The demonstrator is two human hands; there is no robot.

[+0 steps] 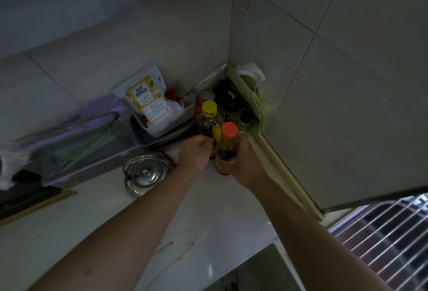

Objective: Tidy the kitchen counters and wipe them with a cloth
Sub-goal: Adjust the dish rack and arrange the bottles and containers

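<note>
Orange-capped bottle (228, 149) upright on counter (81, 232), just before corner condiment cluster, right hand (245, 158) wrapped round body, fingers curled tight. Left hand (196, 154) closed on yellow-capped bottle (208, 121) beside it. Advice: grip low, keep upright, move one at once; kettle (144, 172) left of bottles.

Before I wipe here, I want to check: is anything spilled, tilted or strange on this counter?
No spill is visible. Pale streaks or scraps lie on the bare counter near its front edge; the dim light hides what they are. Loose chopsticks lie at the left.
</note>
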